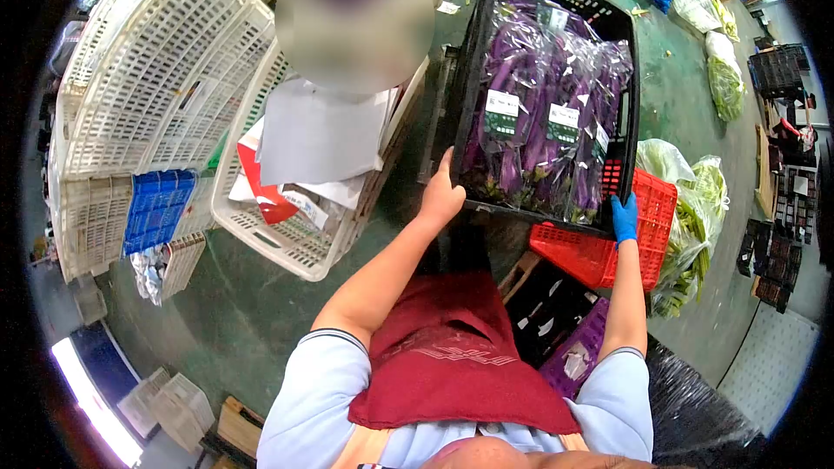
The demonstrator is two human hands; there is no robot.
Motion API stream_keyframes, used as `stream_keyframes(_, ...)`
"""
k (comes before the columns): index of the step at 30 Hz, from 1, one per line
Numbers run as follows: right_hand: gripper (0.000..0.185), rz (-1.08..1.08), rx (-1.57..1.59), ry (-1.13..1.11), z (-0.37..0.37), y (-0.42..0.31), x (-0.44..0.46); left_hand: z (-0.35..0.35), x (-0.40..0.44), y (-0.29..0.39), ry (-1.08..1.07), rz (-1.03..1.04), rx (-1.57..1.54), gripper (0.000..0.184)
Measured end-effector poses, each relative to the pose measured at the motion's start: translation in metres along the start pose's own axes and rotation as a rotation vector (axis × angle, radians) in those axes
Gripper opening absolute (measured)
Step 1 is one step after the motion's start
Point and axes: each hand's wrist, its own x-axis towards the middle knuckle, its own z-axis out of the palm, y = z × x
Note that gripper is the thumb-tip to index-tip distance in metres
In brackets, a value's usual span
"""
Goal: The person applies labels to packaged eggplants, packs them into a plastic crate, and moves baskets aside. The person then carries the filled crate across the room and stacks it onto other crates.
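Note:
A black plastic crate (465,108) is in front of me, filled with long purple eggplants (521,61) packed in clear bags with white and green labels. Bare, my left hand (441,195) grips the crate's near left corner, its index finger lying along the side and the other fingers curled. At the near right corner, my right hand (624,219) wears a blue glove and is closed on the rim. Its fingers are partly hidden by the crate wall. The underside of the crate is out of sight.
Beneath the crate's right side stands a red crate (573,252), beside bagged green vegetables (695,217). At left, a white crate (304,269) holds cardboard and papers, near stacked white crates (156,52). A purple crate (578,352) sits by my right arm.

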Motion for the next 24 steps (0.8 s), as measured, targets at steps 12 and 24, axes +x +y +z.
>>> stream_keyframes(12,0.045,0.058,0.019,0.165,0.007,0.027,-0.192,-0.001,-0.11,-0.078,-0.013,0.132,0.076,0.075)
stream_keyframes(24,0.045,0.242,-0.071,0.231,0.014,0.033,-0.304,0.001,-0.184,-0.131,-0.128,0.343,-0.06,0.063)
